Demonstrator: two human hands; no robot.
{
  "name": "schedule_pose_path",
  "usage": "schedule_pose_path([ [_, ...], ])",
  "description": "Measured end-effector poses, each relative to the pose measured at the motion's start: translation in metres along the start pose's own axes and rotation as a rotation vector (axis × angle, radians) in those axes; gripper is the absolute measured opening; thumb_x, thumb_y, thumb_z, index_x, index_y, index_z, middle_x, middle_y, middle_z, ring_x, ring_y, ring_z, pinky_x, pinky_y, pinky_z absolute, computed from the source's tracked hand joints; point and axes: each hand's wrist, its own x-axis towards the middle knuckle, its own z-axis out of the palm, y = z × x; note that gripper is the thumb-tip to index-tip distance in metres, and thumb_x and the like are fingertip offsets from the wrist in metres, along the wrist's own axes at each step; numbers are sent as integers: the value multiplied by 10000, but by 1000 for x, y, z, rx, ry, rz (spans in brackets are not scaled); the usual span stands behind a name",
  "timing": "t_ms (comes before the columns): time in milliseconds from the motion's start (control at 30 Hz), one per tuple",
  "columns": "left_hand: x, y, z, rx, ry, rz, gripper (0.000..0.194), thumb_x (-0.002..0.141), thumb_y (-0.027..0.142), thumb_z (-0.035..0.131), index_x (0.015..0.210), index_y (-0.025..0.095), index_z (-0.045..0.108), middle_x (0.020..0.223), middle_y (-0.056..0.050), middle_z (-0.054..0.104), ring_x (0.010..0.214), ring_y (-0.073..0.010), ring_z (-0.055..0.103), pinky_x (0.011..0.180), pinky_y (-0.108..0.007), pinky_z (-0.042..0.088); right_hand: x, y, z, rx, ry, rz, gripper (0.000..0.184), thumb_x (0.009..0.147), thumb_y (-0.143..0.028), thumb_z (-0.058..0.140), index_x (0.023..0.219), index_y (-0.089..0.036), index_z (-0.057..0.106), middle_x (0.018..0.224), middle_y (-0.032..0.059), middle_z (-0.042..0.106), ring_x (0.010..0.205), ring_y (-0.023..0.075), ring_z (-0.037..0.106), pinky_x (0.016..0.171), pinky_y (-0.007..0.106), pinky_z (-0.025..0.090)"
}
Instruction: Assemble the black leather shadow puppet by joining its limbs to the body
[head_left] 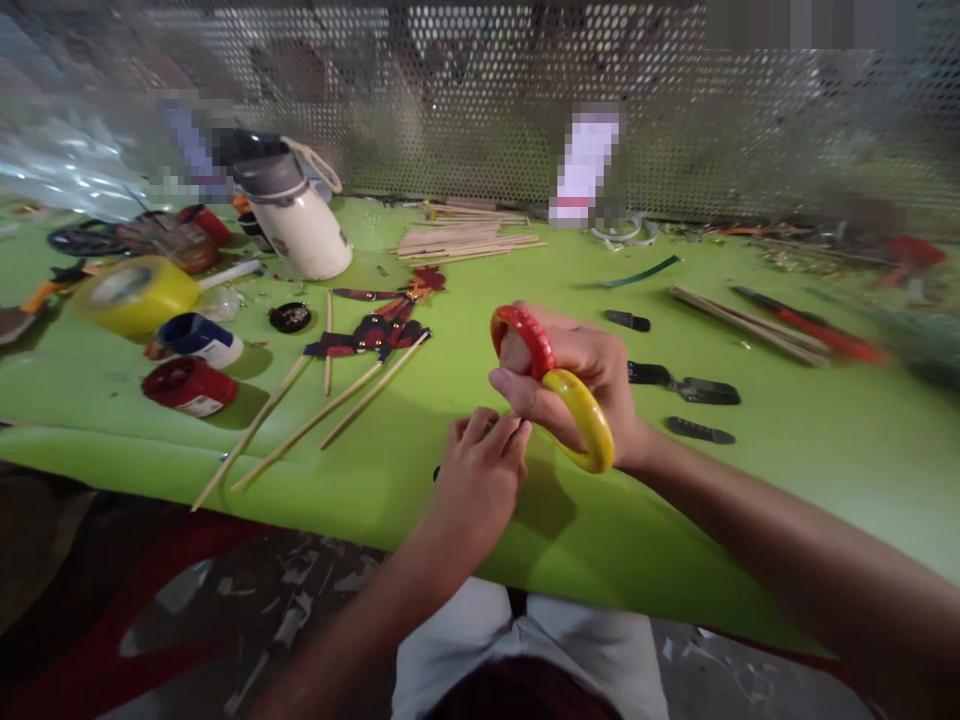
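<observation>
Broadly, a bright green tabletop spreads before a perforated grey metal panel; on its far left leans, in this view, a cream flask with a grey top; near the front edge, the two hands meet; the right hand is closed around scissors with one red and one yellow ring handle, held just above the tabletop, their blades hidden; the left hand has its fingertips drawn together beside them, and I cannot tell what, if anything, they pinch; a jointed, dark red and black flat figure lies to the left, pale thin sticks reaching from it towards the near edge; further left sit a yellow roll of tape and a small dark-red jar; to the right of the hands lie small flat black pieces; smallest, a black bit peeks out beside the left hand.
</observation>
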Motion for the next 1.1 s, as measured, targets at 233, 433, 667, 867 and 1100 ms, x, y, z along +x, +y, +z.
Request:
schedule_pose_path([
  [233, -2, 1, -1, 31, -35, -10, 223, 948, 144, 580, 1160, 143, 652, 1199, -104, 650, 1084, -281, 546, 850, -444, 475, 4, 2, 5, 35, 27, -22, 418, 881, -214, 665, 541, -188, 424, 563, -40, 412, 566, 106, 391, 561, 278, 365],
  [433, 0, 0, -3, 18, -58, -7, 294, 949, 158, 611, 1241, 140, 630, 1277, -78, 647, 1073, -266, 546, 852, -439, 465, 3, 9, -6, -30, 180, 115, 344, 847, -238, 708, 581, -192, 496, 621, -23, 462, 600, 126, 463, 579, 301, 391],
  [667, 1, 1, 2, -1, -25, -24, 272, 972, 149, 568, 1233, 140, 641, 1262, -79, 662, 1056, -266, 556, 854, -445, 469, 2, 10, -10, -17, 222, 192, 355, 845, -293, 685, 577, -223, 464, 590, -15, 447, 593, 157, 469, 564, 332, 406],
  [867, -1, -1, -1, -112, -48, -63, 317, 953, 152, 577, 1267, 161, 622, 1287, -77, 639, 1107, -271, 533, 929, -471, 487, -2, 9, -15, -62, 225, 185, 385, 853, -334, 705, 571, -228, 466, 604, 6, 472, 610, 179, 480, 602, 379, 440],
  [1100, -3, -12, -15, -432, 55, -140, 254, 901, 60, 603, 1109, 188, 674, 1130, -57, 652, 1065, -201, 566, 951, -360, 528, -1, 6, -17, -80, 164, 178, 353, 854, -297, 708, 581, -216, 500, 606, 0, 506, 619, 170, 515, 601, 357, 439],
])
